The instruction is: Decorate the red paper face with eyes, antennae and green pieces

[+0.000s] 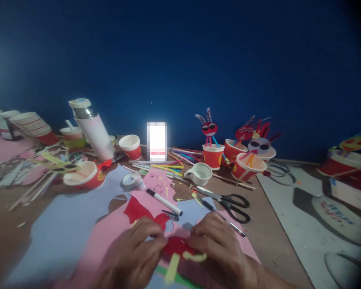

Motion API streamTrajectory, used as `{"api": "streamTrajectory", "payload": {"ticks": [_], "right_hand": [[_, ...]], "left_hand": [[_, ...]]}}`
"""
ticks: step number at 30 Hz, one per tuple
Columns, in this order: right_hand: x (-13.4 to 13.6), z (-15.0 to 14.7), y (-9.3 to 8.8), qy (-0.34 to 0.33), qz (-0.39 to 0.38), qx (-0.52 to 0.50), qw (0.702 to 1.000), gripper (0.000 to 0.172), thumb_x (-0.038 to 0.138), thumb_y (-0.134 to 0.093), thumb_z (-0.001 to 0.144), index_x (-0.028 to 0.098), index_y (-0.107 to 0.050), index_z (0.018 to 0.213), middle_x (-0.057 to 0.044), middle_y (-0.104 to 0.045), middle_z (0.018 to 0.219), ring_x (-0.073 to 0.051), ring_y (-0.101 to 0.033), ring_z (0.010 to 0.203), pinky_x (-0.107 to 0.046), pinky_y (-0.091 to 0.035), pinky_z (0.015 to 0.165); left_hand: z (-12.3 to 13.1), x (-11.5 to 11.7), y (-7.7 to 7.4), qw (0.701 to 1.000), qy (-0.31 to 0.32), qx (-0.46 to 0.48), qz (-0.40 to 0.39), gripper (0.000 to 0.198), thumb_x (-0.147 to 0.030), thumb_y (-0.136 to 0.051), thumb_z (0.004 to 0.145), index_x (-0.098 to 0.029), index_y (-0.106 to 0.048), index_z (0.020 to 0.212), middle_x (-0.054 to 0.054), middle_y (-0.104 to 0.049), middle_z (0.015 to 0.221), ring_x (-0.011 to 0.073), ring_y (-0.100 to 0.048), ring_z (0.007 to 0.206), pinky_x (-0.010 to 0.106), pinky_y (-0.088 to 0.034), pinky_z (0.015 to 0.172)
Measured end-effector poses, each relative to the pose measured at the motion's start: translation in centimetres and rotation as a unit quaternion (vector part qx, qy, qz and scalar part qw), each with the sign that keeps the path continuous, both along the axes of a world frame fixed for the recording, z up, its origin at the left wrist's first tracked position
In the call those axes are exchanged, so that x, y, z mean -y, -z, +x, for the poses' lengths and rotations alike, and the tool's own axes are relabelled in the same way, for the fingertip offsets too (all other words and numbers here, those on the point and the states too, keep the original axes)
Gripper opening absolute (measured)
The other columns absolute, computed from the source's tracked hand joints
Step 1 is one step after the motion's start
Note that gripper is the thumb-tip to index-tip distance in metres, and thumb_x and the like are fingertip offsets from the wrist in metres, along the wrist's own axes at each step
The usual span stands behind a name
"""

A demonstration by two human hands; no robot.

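The left hand (pixel 136 249) and right hand (pixel 218 245) hide both side ends of the red paper (pixel 175 245), and all three look blurred. The bottom edge cuts off the green paper (pixel 182 276). Coarse squares mask a bright white object (pixel 157 138), so its kind cannot be told. The far-right cup (pixel 337 165) is smeared; the lettering (pixel 332 210) below it is unreadable.

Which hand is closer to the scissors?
Right. The right hand is just on the wearer's side of the scissors, with the pen between them; the left hand is farther away, at the left edge of the red piece.
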State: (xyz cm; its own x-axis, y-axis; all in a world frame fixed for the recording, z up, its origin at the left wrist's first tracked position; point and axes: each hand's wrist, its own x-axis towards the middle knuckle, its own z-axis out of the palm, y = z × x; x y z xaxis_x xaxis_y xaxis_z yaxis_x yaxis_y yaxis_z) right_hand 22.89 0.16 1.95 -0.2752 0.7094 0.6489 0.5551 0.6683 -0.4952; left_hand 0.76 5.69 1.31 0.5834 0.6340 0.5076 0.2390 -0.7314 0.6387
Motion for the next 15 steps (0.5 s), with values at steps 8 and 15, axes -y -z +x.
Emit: {"api": "streamTrajectory", "payload": {"ticks": [8, 15], "right_hand": [[0.6, 0.0, -1.8, 0.009, 0.078, 0.118, 0.99, 0.012, 0.01, -0.051, 0.086, 0.016, -0.062, 0.088, -0.001, -0.07, 0.073, -0.013, -0.059, 0.064, -0.033, -0.032, 0.067], [-0.3, -0.2, -0.4, 0.043, -0.119, -0.067, 0.99, 0.012, 0.012, -0.052, 0.083, 0.021, -0.061, 0.082, 0.001, -0.066, 0.07, -0.014, -0.058, 0.064, -0.028, -0.037, 0.063]], "left_hand": [[-1.1, 0.2, -1.1, 0.992, 0.039, -0.031, 0.12, 0.017, -0.008, -0.047, 0.084, -0.019, -0.06, 0.088, 0.005, -0.065, 0.08, 0.0152, -0.06, 0.072, 0.028, -0.051, 0.071], [0.2, -0.2, -0.8, 0.992, 0.0, -0.124, -0.017, 0.011, -0.019, -0.053, 0.082, -0.021, -0.061, 0.076, 0.0, -0.062, 0.067, 0.0123, -0.058, 0.06, 0.019, -0.047, 0.058]]}}
